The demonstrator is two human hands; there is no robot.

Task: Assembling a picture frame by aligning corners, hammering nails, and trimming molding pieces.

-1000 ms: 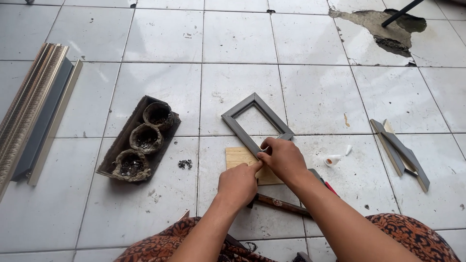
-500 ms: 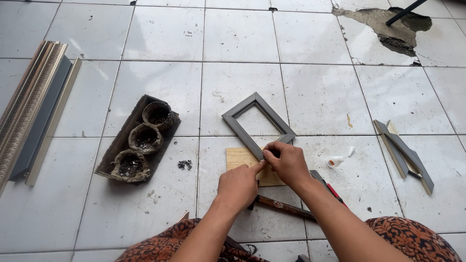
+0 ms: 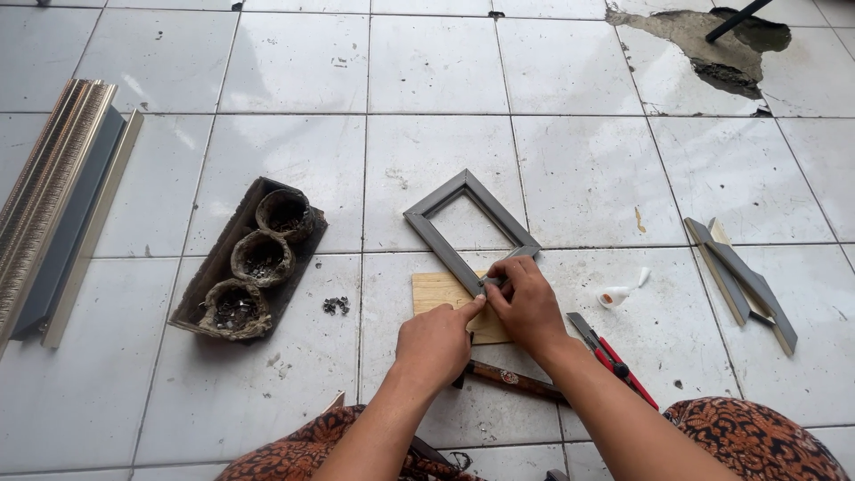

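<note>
Grey moulding formed the small picture frame that lay flat on the white tiled floor, its near corner under our fingertips. Our right hand curled over that corner, the fingers bunched and pressing the frame's lower right end; whether they pinched anything small we could not tell. Our left hand met it from the left, index finger and thumb pressed together at the same joint, the remaining fingers folded. Directly beneath both sets of fingers lay a pale wooden board, with the frame's corner resting on it. Just behind our wrists, toward us, lay a hammer with a wooden handle. To the right of our right fingers lay a red-handled utility knife, and beyond it a small white glue tube. Farther right lay loose grey moulding offcuts. Well left of our left fingers stood a dark tray holding three round cups of small nails, and long moulding lengths lay at the far left.
</note>
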